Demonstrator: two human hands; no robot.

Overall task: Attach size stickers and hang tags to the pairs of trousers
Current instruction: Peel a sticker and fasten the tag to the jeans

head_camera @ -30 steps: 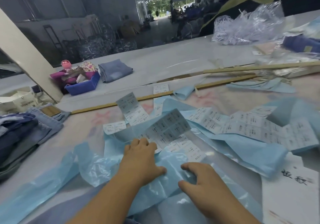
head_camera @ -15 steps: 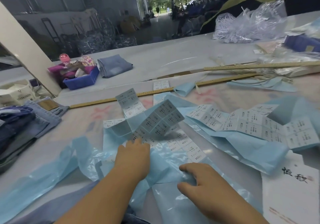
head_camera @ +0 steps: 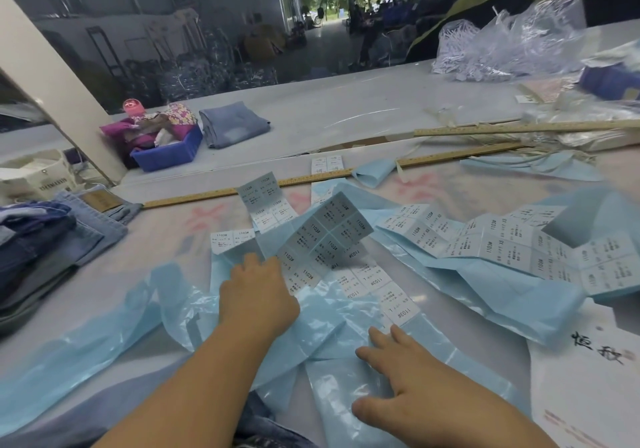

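My left hand [head_camera: 258,295] has its grip on a sheet of size stickers [head_camera: 323,239], lifting its far end off the surface [head_camera: 166,239]. My right hand [head_camera: 412,382] lies flat with fingers spread on the blue backing film [head_camera: 339,323], holding nothing. More sticker sheets [head_camera: 502,243] lie to the right; folded trousers [head_camera: 52,239] are stacked at the left edge.
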